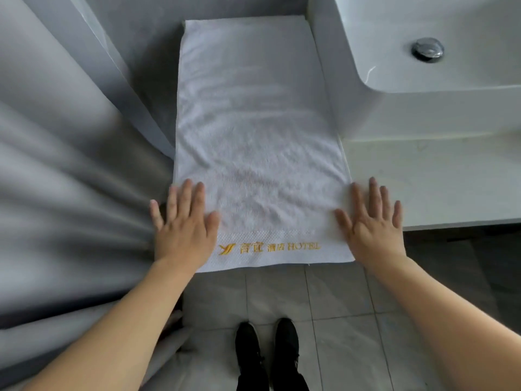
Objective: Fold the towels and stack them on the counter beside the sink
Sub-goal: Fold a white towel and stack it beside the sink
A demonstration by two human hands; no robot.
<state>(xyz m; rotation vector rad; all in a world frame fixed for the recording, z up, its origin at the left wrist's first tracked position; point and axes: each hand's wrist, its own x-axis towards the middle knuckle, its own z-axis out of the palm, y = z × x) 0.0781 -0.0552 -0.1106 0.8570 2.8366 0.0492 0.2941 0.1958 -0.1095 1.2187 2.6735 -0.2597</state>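
Observation:
A white towel (253, 131) with a gold embroidered hotel logo on its near hem lies spread flat along the counter (428, 179), left of the sink (439, 38). Its near end hangs slightly over the counter's front edge. My left hand (183, 227) lies flat with spread fingers on the towel's near left corner, partly over its left edge. My right hand (372, 221) presses flat on the near right corner, fingers straight and reaching onto the counter. Neither hand grips the cloth.
A grey curtain (62, 179) hangs in folds along the towel's left side. The white basin has a chrome drain plug (427, 49). Below the counter edge is tiled floor (338, 306) with my black shoes (267, 354).

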